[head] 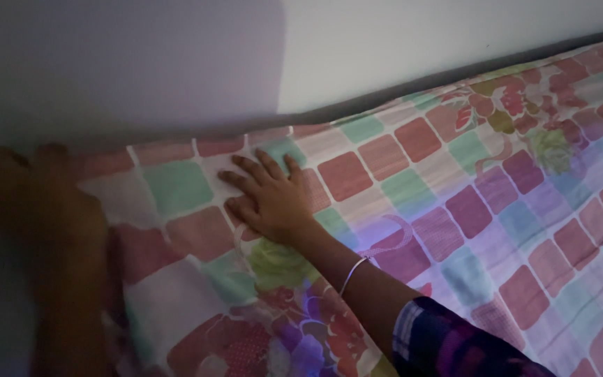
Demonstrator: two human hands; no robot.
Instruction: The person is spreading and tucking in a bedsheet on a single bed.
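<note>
Right hand (270, 199): laid flat on the bedsheet (455, 209), fingers (249, 167) spread, nothing gripped.
Left hand (29, 195): blurred at the sheet's edge; grip cannot be told.

We see a bed (455, 77) set against a pale wall (420, 42), its far edge running along a dark gap. Directly on it lies a bedsheet (469, 209) patterned with pink, green and purple squares and flowers. Away from the wall, the sheet's left edge droops over the bed's corner.
</note>
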